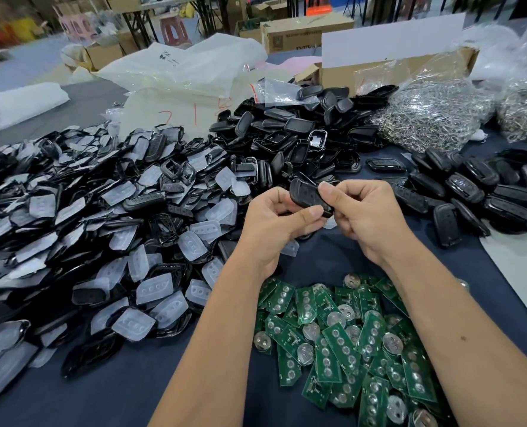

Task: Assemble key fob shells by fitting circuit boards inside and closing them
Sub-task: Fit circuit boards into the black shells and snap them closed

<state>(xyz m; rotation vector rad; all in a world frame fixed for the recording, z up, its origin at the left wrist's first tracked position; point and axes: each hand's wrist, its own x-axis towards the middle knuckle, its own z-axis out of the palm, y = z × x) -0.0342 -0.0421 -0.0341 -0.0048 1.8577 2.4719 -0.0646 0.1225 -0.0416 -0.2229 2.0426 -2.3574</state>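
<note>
Both forearms reach forward above the worktop (139,383). The left hand (274,215) and right hand (365,211) meet, fingers pinching one black key fob shell (305,194).

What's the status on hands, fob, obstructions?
Left hand and right hand both pinch one black key fob shell, held above the table. Green circuit boards piled below the wrists. Nothing in the way.
</note>
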